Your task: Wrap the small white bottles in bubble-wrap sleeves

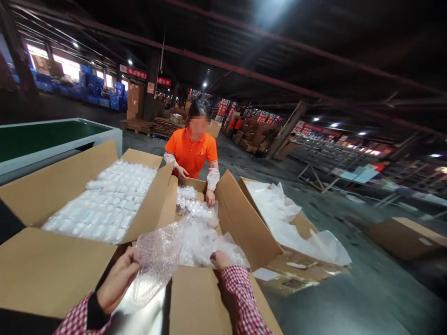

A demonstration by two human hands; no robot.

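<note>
My left hand (pixel 119 278) pinches the edge of a clear bubble wrap sheet (pixel 156 253), which hangs over the near side of the middle cardboard box (pixel 197 298). Over that box's near flap, my right hand (pixel 220 260) is closed on crumpled bubble wrap (pixel 232 247); its fingertips are partly hidden. Farther inside the box lie several small white, clear-wrapped items (pixel 188 204). Across from me, a co-worker in an orange shirt (pixel 193 153) reaches into the same box, one hand (pixel 210 197) near the wrapping.
At left stands an open carton (pixel 57 186) filled with rows of white wrapped items (pixel 101 204). Another open carton (pixel 289 274) with white plastic sheeting (pixel 272 204) is at right. A green-topped conveyor (pixel 52 139) lies beyond the left carton; a closed box (pixel 407 237) sits farther right.
</note>
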